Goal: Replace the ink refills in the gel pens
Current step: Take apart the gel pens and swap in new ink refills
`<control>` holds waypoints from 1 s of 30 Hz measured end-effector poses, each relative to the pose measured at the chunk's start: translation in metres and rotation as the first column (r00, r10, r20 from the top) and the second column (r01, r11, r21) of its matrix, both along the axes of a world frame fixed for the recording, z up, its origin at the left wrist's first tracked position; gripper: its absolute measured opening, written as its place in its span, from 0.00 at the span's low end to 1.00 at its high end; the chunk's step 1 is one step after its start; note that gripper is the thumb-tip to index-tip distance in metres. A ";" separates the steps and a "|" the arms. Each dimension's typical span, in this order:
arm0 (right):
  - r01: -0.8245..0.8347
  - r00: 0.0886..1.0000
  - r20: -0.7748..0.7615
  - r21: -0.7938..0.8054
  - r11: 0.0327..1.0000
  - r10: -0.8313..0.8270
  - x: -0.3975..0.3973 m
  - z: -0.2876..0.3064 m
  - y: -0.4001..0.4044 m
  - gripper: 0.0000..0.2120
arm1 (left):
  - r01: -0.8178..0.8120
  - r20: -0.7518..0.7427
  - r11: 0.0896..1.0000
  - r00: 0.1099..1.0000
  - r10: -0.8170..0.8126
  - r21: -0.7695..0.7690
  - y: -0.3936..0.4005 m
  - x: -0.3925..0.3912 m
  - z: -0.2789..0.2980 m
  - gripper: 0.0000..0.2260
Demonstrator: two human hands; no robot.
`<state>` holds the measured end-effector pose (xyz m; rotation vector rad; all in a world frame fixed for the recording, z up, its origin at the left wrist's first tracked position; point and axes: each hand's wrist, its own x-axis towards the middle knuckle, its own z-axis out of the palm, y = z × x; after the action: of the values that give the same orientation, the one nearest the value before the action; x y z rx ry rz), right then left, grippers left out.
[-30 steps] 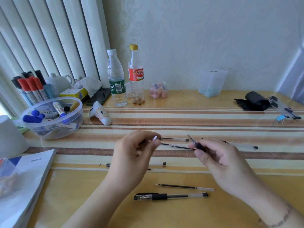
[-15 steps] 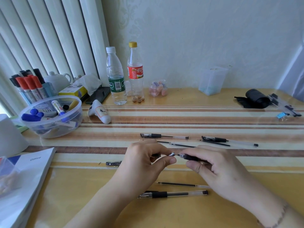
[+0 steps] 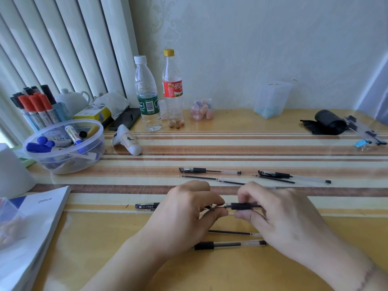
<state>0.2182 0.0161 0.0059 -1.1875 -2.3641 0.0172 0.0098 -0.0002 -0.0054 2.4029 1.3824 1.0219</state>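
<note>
My right hand (image 3: pixel 279 217) grips a gel pen (image 3: pixel 241 206) by its black rubber sleeve, holding it level just above the table. My left hand (image 3: pixel 189 211) pinches a small dark piece (image 3: pixel 211 207) right at that pen's metal tip; what the piece is cannot be made out. Below my hands lie a loose refill (image 3: pixel 231 233) and a capless pen (image 3: pixel 228 244). Beyond my hands lie two more pens (image 3: pixel 210 170) (image 3: pixel 294 176) with thin refills (image 3: pixel 210 178) beside them. A dark capped pen end (image 3: pixel 147 206) pokes out left of my left hand.
A clear bowl of markers (image 3: pixel 63 143) stands at the left, with two plastic bottles (image 3: pixel 148 95) (image 3: pixel 172 91) behind the middle. A stack of white booklets (image 3: pixel 27 227) fills the near left. A black roll (image 3: pixel 327 122) and clips sit at the far right.
Both hands have come down toward the table and drawn together. The left fingers, apart from the pen a second ago, now pinch at its tip.
</note>
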 end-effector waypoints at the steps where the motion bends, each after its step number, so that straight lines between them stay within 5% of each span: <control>1: 0.001 1.000 -0.010 -0.013 1.000 -0.001 0.000 0.000 0.000 0.11 | 0.005 0.002 1.000 1.000 -0.005 0.005 0.000 0.000 0.000 0.06; 4: -0.025 0.997 -0.070 -0.071 0.997 0.020 0.000 0.001 0.000 0.16 | 0.002 0.019 0.999 1.000 -0.002 0.032 0.000 0.001 0.001 0.04; 9: -0.035 0.991 -0.137 -0.194 0.980 0.008 -0.002 0.001 -0.004 0.09 | -0.018 0.040 1.000 0.999 0.017 0.024 0.002 -0.002 0.001 0.04; 13: -0.017 0.997 -0.073 -0.143 0.990 0.007 -0.001 0.001 -0.003 0.15 | -0.026 0.054 0.999 0.998 0.025 0.020 0.003 -0.003 0.000 0.03; 18: -0.001 0.998 -0.058 -0.229 0.973 -0.012 -0.001 -0.001 -0.003 0.08 | -0.019 0.038 1.000 0.999 0.019 0.004 0.004 -0.004 -0.001 0.03; 22: 0.000 0.997 -0.070 -0.180 0.984 -0.013 0.000 -0.001 -0.002 0.20 | -0.013 0.052 1.000 0.999 0.013 -0.001 0.005 -0.005 0.000 0.04; 30: -0.011 1.000 -0.024 -0.149 0.989 0.007 0.000 -0.004 -0.002 0.09 | 0.051 -0.016 0.995 0.999 -0.050 0.081 0.004 -0.002 0.003 0.07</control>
<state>0.2184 0.0138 0.0015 -1.2383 -2.3819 0.2130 0.0079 0.0042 -0.0025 2.4945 1.3015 1.0706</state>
